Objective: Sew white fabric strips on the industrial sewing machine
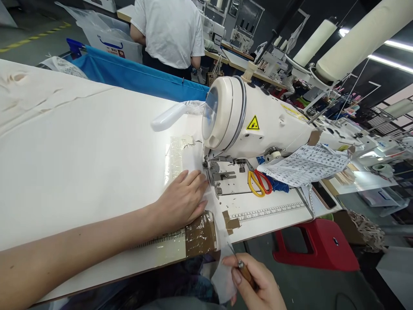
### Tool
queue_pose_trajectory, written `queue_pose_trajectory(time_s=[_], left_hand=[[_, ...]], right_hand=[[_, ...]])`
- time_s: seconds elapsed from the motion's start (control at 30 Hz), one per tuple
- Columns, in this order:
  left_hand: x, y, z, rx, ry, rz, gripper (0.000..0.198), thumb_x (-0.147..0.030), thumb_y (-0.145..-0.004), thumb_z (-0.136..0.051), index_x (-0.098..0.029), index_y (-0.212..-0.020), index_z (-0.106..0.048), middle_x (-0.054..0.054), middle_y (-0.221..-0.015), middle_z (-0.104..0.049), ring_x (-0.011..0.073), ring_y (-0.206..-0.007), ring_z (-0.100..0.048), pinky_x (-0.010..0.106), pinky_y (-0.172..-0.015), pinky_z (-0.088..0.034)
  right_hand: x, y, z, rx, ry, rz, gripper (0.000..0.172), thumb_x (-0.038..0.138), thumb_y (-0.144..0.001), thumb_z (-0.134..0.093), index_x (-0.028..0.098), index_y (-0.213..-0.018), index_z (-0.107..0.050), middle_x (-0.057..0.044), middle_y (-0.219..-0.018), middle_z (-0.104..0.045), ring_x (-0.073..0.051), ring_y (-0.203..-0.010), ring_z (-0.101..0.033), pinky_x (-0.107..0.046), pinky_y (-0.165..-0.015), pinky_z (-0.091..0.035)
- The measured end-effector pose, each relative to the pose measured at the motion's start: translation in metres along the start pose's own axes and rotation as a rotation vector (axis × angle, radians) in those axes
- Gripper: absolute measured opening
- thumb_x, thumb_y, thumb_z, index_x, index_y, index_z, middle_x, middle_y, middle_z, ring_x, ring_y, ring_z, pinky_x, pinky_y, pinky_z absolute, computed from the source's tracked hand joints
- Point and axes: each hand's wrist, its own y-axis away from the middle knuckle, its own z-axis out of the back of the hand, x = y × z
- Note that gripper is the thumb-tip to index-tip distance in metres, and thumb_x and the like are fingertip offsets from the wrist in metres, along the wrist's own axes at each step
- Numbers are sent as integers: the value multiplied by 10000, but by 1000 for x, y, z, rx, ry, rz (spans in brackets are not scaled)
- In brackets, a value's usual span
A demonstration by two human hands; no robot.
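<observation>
A strip of thin white fabric (220, 224) runs from under the head of a white sewing machine (264, 120) over the table's front edge. My left hand (183, 198) lies flat on the fabric just in front of the needle area, its fingers stretched and close together. Below the table edge, my right hand (258, 282) is closed around an awl (245, 272) with a wooden handle and a thin metal point. The loose end of the strip hangs beside the fingers of that hand; whether they pinch it too is hard to tell.
Yellow-and-red-handled scissors (260, 183) lie right of the needle, near a marked paper sheet (306, 165). A ruler scale (271, 211) runs along the table (106, 172). A red stool (318, 245) stands at right. Behind a blue cloth bin (138, 71), a person in white (171, 32) stands.
</observation>
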Motion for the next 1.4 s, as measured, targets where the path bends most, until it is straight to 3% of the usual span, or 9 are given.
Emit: queue_pose_trajectory(time_s=[0.23, 0.4, 0.53, 0.63, 0.73, 0.8, 0.87, 1.13, 1.4], left_hand=[[0, 0, -4, -59, -12, -13, 399, -298, -1002, -439, -33, -1257, -591, 192, -1268, -568, 343, -1211, -484, 493, -1033, -414], [-1, -3, -5, -128, -46, -20, 360, -238, -980, -437, -12, -1189, -623, 181, -1202, -578, 334, -1173, -476, 479, -1043, -415], [0, -8, -3, -131, -143, -28, 297, -145, -944, -454, -11, -1115, -658, 157, -1012, -585, 303, -962, -506, 439, -846, -486], [4, -11, 1, -104, -210, -39, 310, -43, -905, -428, -13, -1100, -667, 152, -961, -575, 286, -881, -495, 406, -733, -478], [7, -12, 3, -113, -203, -54, 360, 25, -860, -406, -8, -1110, -662, 162, -993, -576, 282, -902, -496, 390, -740, -479], [8, -11, 4, -133, -185, -62, 335, -1, -879, -420, -1, -1111, -662, 166, -998, -580, 286, -918, -498, 395, -754, -486], [9, -9, 3, -153, -178, -72, 317, -63, -917, -433, 13, -1125, -659, 172, -997, -585, 297, -931, -502, 411, -756, -495], [10, -7, -4, -136, -137, -51, 393, -139, -943, -415, 21, -1239, -619, 194, -1130, -579, 314, -1037, -524, 439, -811, -528], [22, -16, -10, -166, -91, -26, 422, -172, -965, -366, 24, -1242, -618, 189, -1133, -594, 313, -1058, -542, 434, -808, -538]], right_hand=[[2, -17, 2, 156, 37, 26, 459, 589, -1025, -512, 212, -1202, -705, -35, -759, -587, -180, -645, -630, -239, -613, -527], [4, -26, 0, 109, 66, 154, 355, 474, -1048, -510, 203, -1188, -691, -42, -851, -615, -149, -625, -651, -218, -613, -525], [9, -30, -6, 74, 43, 167, 375, 494, -1038, -522, 179, -1162, -682, -40, -851, -623, -140, -571, -663, -217, -573, -517], [7, -31, -19, 61, -156, 73, 423, 553, -996, -597, 171, -1166, -660, -15, -778, -627, -168, -574, -701, -234, -589, -536], [-1, -29, -41, 80, -597, -96, 516, 582, -885, -746, 167, -1162, -615, -1, -704, -661, -212, -576, -728, -271, -590, -569], [-5, -25, -53, 80, -818, -201, 591, 570, -802, -833, 157, -1149, -594, -20, -709, -696, -234, -573, -736, -281, -559, -570], [-5, -22, -61, 66, -898, -272, 645, 556, -756, -879, 144, -1153, -581, -43, -726, -718, -249, -594, -747, -279, -551, -564], [2, -18, -55, -32, -711, -220, 667, 632, -780, -843, 130, -1154, -612, -35, -713, -703, -200, -578, -723, -282, -611, -568], [-4, -19, -57, -32, -512, -119, 628, 720, -878, -686, 148, -1134, -640, -32, -744, -690, -145, -529, -691, -212, -554, -510]])
